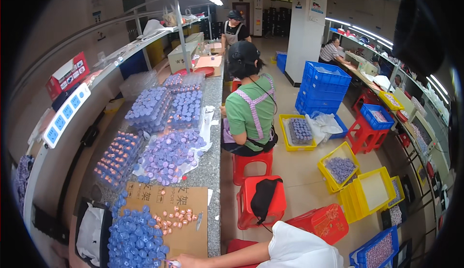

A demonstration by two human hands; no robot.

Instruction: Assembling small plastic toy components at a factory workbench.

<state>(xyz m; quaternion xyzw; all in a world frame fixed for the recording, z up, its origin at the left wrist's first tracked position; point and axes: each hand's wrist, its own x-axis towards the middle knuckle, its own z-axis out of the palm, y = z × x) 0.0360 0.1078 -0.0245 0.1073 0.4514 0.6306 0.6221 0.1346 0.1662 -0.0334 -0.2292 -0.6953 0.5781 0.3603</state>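
Observation:
My right hand [186, 261] reaches in at the lower edge, its bare forearm leaving a white sleeve. Its fingers are closed by a small pale purple bit, mostly cut off by the edge, whose kind I cannot make out. Left of it lies a heap of small round blue pieces [137, 239]. Beyond the hand, small orange-and-white pieces [175, 218] are scattered over a flat cardboard sheet [191, 198]. A thin grey metal tool [199, 221] lies at their right. My left hand is out of view.
Farther along the grey worktop lie a purple heap [169, 157] and clear trays [118, 159] of pieces. A black bin [104, 229] stands left. A co-worker in green [249, 118] sits ahead. Red stools [261, 202], yellow crates [365, 195] and stacked blue crates [323, 89] stand right.

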